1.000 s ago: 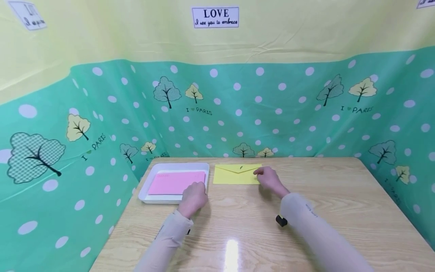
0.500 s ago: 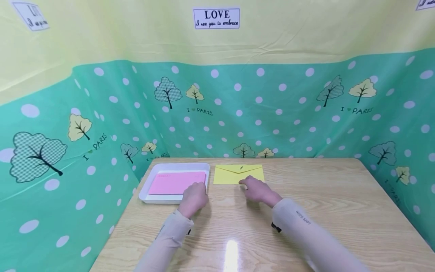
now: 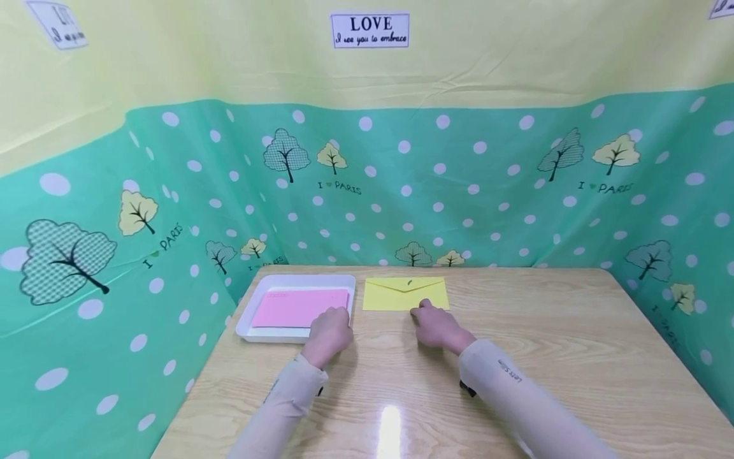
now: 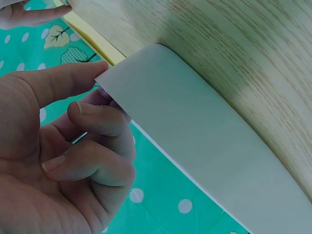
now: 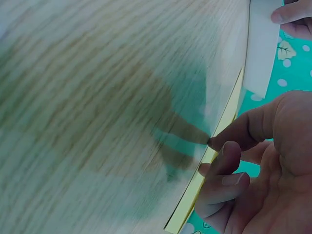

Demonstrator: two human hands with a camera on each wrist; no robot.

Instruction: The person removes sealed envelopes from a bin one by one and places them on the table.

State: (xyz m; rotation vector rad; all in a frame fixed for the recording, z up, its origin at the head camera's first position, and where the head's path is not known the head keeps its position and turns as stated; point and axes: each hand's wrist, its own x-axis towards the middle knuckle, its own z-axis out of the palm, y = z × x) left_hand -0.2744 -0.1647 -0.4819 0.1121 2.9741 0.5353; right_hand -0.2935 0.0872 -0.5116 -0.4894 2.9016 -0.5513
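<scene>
My left hand grips the near right part of the rim of a shallow white tray. In the left wrist view its thumb and fingers close on the tray's corner wall. Pink envelopes lie flat in the tray; I cannot tell how many. My right hand is at the near edge of a yellow envelope, flap side up on the table. In the right wrist view thumb and fingertips meet at the envelope's thin edge, the other fingers curled.
The pale wooden table extends to the right and front of the envelope. A green dotted cloth with trees and a yellow upper band hangs around the back and sides.
My right hand has gone from the yellow envelope's right end to its near edge, leftward and closer to me. The left hand stays on the tray; tray and envelopes lie as before.
</scene>
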